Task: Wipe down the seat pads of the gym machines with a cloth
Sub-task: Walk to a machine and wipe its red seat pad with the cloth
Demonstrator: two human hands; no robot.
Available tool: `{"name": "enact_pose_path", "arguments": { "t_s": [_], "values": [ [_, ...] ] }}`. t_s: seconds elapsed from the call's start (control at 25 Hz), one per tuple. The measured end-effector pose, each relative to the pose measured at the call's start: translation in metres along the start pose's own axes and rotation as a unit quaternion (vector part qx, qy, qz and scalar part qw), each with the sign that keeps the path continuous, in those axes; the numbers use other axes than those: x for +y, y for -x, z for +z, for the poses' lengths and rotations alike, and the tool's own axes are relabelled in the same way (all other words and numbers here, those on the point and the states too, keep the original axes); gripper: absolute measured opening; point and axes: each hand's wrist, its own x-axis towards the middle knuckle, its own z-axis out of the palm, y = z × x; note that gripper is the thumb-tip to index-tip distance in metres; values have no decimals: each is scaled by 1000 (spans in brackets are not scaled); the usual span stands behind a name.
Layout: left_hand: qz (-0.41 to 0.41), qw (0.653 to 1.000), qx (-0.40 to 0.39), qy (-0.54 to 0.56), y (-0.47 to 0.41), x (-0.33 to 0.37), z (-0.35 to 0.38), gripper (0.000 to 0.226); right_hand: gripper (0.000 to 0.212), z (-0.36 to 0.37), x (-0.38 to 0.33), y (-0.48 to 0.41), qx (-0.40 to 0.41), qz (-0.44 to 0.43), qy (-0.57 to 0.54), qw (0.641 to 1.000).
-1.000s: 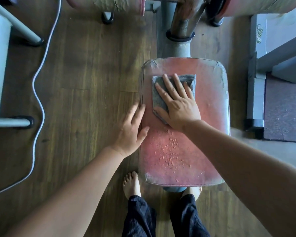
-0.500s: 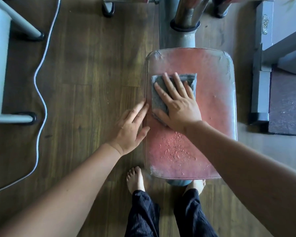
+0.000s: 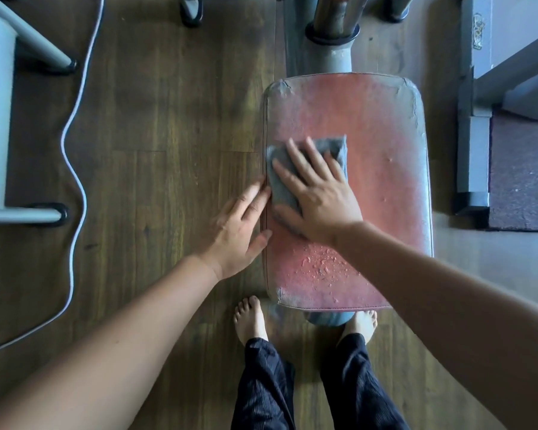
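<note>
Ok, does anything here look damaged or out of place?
The seat pad is worn: its covering looks cracked and peeling at both far corners, and pale flecks, perhaps flaked covering, are scattered on its near part. A white cable snakes loose across the floor.

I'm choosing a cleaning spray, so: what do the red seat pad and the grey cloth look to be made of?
Seat pad: likely vinyl or faux leather over padding, matte and worn; stitched seam along the edge, cracked corners, flaking surface near the front. Cloth: soft grey textile, perhaps microfibre, matte; it creases under the right hand. Exact fibre unclear.
</note>
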Motion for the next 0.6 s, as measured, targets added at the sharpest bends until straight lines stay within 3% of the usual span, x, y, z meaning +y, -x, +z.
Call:
{"name": "enact_pose_path", "arguments": {
  "t_s": [0.12,0.28,0.4,0.52,0.6],
  "values": [
    [1,1000,-2,12,7,-1,4,73,78,-2,6,-1,-16,-36,-1,999],
    [7,999,18,-29,13,2,2,74,79,-16,20,-54,2,21,4,1000],
    [10,1000,-11,-14,23,-1,7,78,79,0,-12,-7,6,56,-16,998],
    [15,1000,-22,6,31,0,9,83,81,13,-36,65,-28,11,-16,999],
    [13,1000,-21,-3,35,3,8,83,83,12,-26,62,-36,-19,-13,999]
  ]
}}
